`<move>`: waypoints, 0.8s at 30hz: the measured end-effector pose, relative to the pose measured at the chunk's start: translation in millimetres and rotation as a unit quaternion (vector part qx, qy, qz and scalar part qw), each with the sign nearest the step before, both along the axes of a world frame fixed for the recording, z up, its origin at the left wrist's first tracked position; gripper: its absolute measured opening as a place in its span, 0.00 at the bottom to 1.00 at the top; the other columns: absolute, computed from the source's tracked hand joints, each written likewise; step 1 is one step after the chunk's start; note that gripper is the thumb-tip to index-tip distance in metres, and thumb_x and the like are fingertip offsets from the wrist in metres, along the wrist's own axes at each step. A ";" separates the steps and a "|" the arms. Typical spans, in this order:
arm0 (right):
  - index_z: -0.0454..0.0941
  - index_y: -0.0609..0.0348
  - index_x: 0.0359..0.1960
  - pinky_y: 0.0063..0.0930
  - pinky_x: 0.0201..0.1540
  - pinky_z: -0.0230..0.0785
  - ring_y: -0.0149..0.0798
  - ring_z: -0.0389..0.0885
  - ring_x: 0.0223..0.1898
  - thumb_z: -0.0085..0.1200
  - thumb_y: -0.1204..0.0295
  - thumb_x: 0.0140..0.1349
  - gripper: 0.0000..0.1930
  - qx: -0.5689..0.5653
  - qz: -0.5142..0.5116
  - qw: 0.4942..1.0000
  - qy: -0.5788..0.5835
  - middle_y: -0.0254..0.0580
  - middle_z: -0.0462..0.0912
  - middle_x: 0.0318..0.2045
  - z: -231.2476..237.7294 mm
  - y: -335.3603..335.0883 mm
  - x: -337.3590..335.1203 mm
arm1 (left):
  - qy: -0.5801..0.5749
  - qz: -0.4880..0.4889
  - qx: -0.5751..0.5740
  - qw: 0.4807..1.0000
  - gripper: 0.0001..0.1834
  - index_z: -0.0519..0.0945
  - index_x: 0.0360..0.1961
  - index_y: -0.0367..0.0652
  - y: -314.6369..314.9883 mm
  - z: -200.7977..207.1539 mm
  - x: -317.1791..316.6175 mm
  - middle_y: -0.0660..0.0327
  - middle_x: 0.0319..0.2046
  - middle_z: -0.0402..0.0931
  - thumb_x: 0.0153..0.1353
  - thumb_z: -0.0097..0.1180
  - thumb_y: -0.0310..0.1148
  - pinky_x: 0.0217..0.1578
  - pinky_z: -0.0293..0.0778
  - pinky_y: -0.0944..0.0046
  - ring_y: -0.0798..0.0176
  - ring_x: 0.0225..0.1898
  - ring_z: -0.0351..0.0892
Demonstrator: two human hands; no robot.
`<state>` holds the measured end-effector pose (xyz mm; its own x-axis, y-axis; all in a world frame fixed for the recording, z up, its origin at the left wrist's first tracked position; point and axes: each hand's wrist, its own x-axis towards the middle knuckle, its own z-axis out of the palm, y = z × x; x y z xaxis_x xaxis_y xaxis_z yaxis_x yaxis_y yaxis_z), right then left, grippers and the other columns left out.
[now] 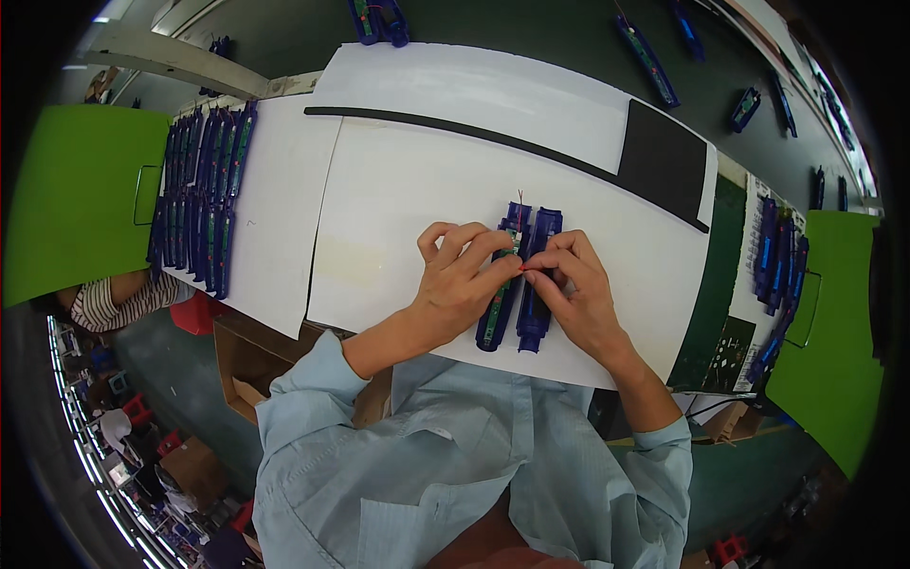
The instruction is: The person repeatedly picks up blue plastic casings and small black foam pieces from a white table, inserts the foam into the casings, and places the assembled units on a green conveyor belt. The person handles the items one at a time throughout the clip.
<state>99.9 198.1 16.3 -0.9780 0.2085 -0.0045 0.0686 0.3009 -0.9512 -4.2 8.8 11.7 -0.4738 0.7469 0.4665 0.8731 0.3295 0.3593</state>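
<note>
Two long blue plastic housing halves lie side by side, lengthwise away from me, on the white work surface. The left housing half (490, 327) carries a narrow green circuit board, with thin red wires (520, 197) sticking up at its far end. The right housing half (532, 327) shows mostly bare blue plastic. Over the left half, my left hand (462, 284) is closed, thumb and forefinger drawn together above the board; what they grip is hidden. My right hand (576, 289) reaches across the right half, its fingertips pinching a small red bit, apparently a wire end, against the left thumb.
Blue housings with boards (204, 190) stand in rows at the left; more blue housings (779, 256) lie at the right. A black strip (474, 136) and black panel (666, 156) border the surface. Beyond, a dark green belt (569, 38) carries scattered housings. A person's striped sleeve (100, 305) shows left.
</note>
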 end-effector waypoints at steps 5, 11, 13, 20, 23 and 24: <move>0.86 0.62 0.42 0.24 0.38 0.70 0.30 0.75 0.39 0.68 0.80 0.66 0.06 -0.039 -0.012 0.999 -0.003 0.37 0.73 0.44 -5.7 -2.7 2.9 | -0.093 0.042 0.034 0.994 0.11 0.88 0.39 0.51 0.6 -3.4 12.9 0.69 0.46 0.82 0.55 0.75 0.28 0.57 0.57 0.51 0.58 0.53 0.73; 0.87 0.61 0.41 0.21 0.40 0.67 0.27 0.73 0.39 0.67 0.79 0.66 0.04 -0.120 -0.013 0.991 -0.065 0.33 0.73 0.44 -5.2 -2.8 0.6 | -0.086 0.087 0.046 0.991 0.10 0.87 0.38 0.49 1.8 -7.0 29.9 0.67 0.44 0.82 0.56 0.76 0.28 0.57 0.57 0.51 0.57 0.53 0.73; 0.87 0.61 0.40 0.22 0.41 0.67 0.28 0.73 0.40 0.67 0.79 0.66 0.03 -0.124 -0.010 0.990 -0.068 0.33 0.73 0.43 -3.9 -3.0 0.3 | -0.107 0.089 0.043 0.989 0.11 0.87 0.39 0.48 0.8 -4.0 33.0 0.66 0.44 0.81 0.56 0.76 0.27 0.57 0.58 0.52 0.56 0.53 0.72; 0.85 0.62 0.39 0.26 0.45 0.69 0.33 0.74 0.43 0.68 0.78 0.65 0.04 -0.035 0.015 0.998 -0.045 0.36 0.73 0.42 6.5 1.9 -3.7 | -0.180 0.143 0.003 0.973 0.17 0.87 0.46 0.47 -37.6 11.0 52.1 0.63 0.49 0.79 0.55 0.77 0.28 0.57 0.60 0.53 0.54 0.53 0.70; 0.85 0.62 0.39 0.26 0.46 0.70 0.35 0.75 0.44 0.68 0.78 0.65 0.04 -0.050 0.029 0.996 -0.065 0.37 0.73 0.42 7.3 0.8 -2.5 | -0.124 0.130 0.017 0.984 0.18 0.87 0.47 0.49 -26.1 11.0 49.2 0.64 0.50 0.79 0.54 0.77 0.29 0.58 0.58 0.50 0.54 0.54 0.69; 0.85 0.61 0.39 0.27 0.47 0.70 0.35 0.75 0.44 0.68 0.78 0.65 0.05 -0.060 0.034 0.995 -0.074 0.37 0.73 0.42 7.5 -0.5 -1.6 | -0.102 0.123 0.019 0.987 0.18 0.87 0.47 0.49 -20.6 11.2 46.3 0.65 0.50 0.79 0.54 0.77 0.30 0.58 0.58 0.50 0.54 0.54 0.69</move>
<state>98.3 197.6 23.8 -0.9768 0.1306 -0.1695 0.1930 0.1953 -0.9616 42.1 -11.8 23.0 -0.7251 0.5822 0.3679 0.6771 0.5051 0.5353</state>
